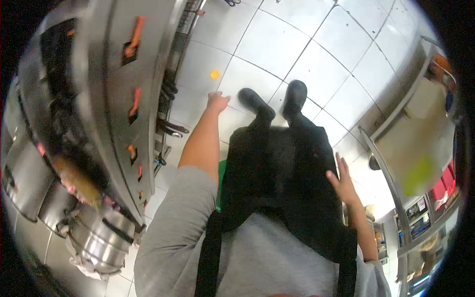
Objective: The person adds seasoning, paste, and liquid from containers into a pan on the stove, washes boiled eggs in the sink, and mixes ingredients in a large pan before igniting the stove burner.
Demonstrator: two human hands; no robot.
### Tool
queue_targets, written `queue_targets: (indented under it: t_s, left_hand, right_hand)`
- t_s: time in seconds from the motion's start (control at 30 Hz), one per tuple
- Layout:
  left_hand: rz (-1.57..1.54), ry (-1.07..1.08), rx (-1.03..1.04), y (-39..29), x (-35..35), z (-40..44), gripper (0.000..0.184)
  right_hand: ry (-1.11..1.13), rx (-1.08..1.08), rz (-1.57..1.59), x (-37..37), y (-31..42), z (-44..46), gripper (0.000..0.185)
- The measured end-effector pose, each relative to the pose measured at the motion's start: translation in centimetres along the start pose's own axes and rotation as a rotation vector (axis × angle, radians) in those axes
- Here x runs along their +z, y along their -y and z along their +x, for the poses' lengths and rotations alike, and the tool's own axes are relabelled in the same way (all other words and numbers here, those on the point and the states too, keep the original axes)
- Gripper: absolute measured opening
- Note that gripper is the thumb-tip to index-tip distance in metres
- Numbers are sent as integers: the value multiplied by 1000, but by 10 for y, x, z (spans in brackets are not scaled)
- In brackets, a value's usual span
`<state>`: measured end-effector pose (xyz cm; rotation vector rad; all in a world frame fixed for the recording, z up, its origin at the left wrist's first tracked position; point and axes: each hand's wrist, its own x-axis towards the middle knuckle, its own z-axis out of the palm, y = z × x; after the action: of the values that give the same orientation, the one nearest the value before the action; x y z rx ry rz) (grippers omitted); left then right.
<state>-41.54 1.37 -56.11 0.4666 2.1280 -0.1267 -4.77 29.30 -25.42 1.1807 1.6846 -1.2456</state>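
My left hand (217, 102) hangs low over the tiled floor with the arm stretched forward. Its thumb stands apart from the fingers and nothing shows in it. Just beyond the fingertips is a small round yellow-orange thing (214, 74), seemingly on the floor; its kind is unclear. On the other side, my right hand (344, 183) is open beside my black apron (282, 168), fingers spread and holding nothing. Black shoes (252, 101) are on the white tiles, to the right of my left hand.
A steel stove front (111, 99) with orange-red handles runs along the left. Large metal pots (101, 242) stand at lower left. At right is a metal-edged counter (396, 198) with a blurred green item (418, 175). Something green (221, 185) shows behind my apron.
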Motion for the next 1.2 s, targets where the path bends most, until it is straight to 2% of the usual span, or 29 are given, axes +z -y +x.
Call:
queue_targets:
  t_s: [0.07,0.13,0.27,0.37,0.47,0.53,0.6,0.63,0.67,0.77,0.8,0.83,0.87,0.9,0.93,0.97,1.0,1.03,1.07,1.2]
  left_hand:
    - [-38,-37,-53,6,27,56,67]
    - [5,50,-108,26,65,123,69]
    - [43,102,-174,49,100,195,68]
    - [32,-134,-194,82,147,245,62]
    - [176,199,-53,90,134,279,59]
    - [22,98,-110,70,124,268,56]
    - [-131,-2,-151,38,102,227,55]
    - [-208,-39,-59,11,86,197,58]
    - [-289,-74,48,-18,70,162,61]
    - [-109,-112,560,-118,29,53,71]
    - [-245,61,518,-173,-22,-20,72]
    - [-195,149,695,-211,-53,-80,72]
    - [-224,317,780,-255,-88,-135,65]
    - [-13,543,733,-309,-139,-197,57]
    - [79,350,1035,-320,-151,-248,52]
    - [109,452,1208,-333,-166,-283,55]
    - [258,378,1391,-339,-171,-311,62]
    - [321,360,1490,-343,-175,-328,69]
    - [368,357,1553,-357,-195,-353,72]
    - [570,190,1735,-432,-252,-430,71]
  right_hand:
    - [-107,-119,140,22,6,33,75]
    - [-134,-48,215,18,14,54,74]
    - [-244,-133,137,15,-5,89,73]
    - [-338,-207,94,14,-15,118,75]
    - [-366,-240,44,6,-10,134,75]
    - [-342,-226,112,2,3,135,74]
    - [-296,-184,245,-1,18,127,74]
    - [-281,-191,213,-3,18,120,73]
    - [-279,-195,179,-4,15,111,74]
    - [-376,-53,-162,1,17,73,78]
    - [-416,28,-281,3,21,60,80]
    - [-466,-5,-334,3,20,47,80]
    - [-516,-40,-385,-2,16,33,81]
    - [-522,-173,22,-5,11,21,79]
    - [-511,-356,414,-16,12,8,77]
    - [-267,-273,929,-43,27,-23,75]
    - [51,-214,1416,-68,41,-57,73]
    - [246,-418,1573,-84,38,-81,70]
    - [263,-545,1592,-104,42,-113,65]
    - [101,-768,1504,-170,20,-192,55]
